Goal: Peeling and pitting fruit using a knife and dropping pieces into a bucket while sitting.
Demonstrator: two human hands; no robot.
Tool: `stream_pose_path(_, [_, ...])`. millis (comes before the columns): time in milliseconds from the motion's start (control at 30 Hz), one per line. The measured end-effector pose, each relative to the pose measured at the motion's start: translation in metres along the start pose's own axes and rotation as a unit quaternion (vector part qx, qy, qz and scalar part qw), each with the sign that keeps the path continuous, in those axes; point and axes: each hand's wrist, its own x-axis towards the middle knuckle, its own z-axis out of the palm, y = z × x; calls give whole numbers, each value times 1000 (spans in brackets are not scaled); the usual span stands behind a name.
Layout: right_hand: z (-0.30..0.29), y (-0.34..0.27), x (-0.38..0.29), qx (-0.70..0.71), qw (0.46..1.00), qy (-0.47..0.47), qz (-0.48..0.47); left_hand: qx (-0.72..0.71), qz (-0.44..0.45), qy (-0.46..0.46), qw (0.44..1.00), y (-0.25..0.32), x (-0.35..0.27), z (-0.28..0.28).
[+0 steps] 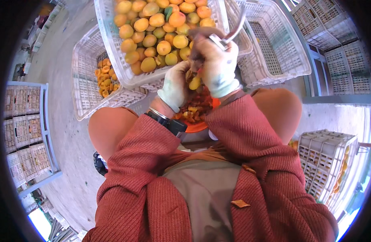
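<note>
In the head view my right hand (218, 57), in a stained white knit glove, grips a metal tool (235, 30) with a curved shank and a flat bracket. Its working end is hidden by the fingers. My left hand (177, 86), gloved the same way, is curled close against the right one. Between them a yellow apricot (194, 83) shows at the left fingers, partly covered and blurred. Below the hands, between my knees, sits an orange-red basin (196, 128) of apricot scraps (193, 112). Just beyond them stands a white plastic crate (113, 54) full of whole apricots (164, 47), with one green leaf among them.
To the left a lower crate (85, 72) holds halved apricots (107, 77). Another white crate (289, 48) stands at right, nearly bare inside. Stacked crates on metal racks line the left (25, 121) and upper right (327, 27). A fruit-filled crate stack (324, 163) is by my right side.
</note>
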Motion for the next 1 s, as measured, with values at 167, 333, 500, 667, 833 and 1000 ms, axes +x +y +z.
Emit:
stream_pose_path(167, [17, -1, -13, -145, 947, -267, -104, 327, 251, -67, 908, -36, 19, -38])
stream_pose_path(333, [1, -6, 0, -56, 995, -75, 16, 2, 11, 36, 999, -11, 7, 2])
stream_pose_path(500, [-10, 2, 14, -67, 991, -1, 114, -143, -38, 90, 985, 7, 13, -20])
stream_pose_path(667, [-14, 23, 13, -185, 966, -148, 101, 28, 100, 94, 990, 20, 7, -28])
stream_pose_path(833, [-4, 25, 5, -376, 897, -209, -103, 458, 335, 111, 816, 24, 0, -38])
stream_pose_path(1000, [-1, 23, 1, -461, 861, -174, -126, 586, 362, 136, 712, 27, -5, -29])
